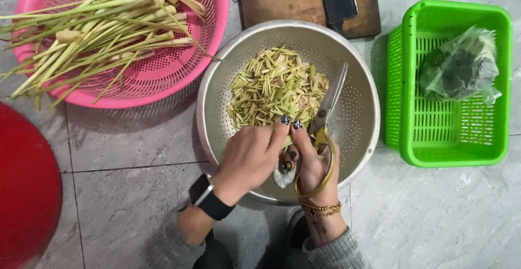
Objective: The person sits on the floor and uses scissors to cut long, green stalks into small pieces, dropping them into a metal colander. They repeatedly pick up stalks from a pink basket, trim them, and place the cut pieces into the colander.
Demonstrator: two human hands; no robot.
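**Hands meet over the steel colander**

Here I see bare tiled floor [135,139] open to the left and right of the metal colander [358,111], with a pink basket [163,79] of long lemongrass stalks [97,25] just beside its upper-left rim and a green crate [450,144] holding a plastic bag [461,65] near its right. Chopped lemongrass [274,87] lies heaped inside the colander. My left hand [249,158] pinches a short stalk piece [287,141] over the near rim; my right hand [315,166] has its grip closed through the yellow-handled scissors [325,117], blades pointing away.
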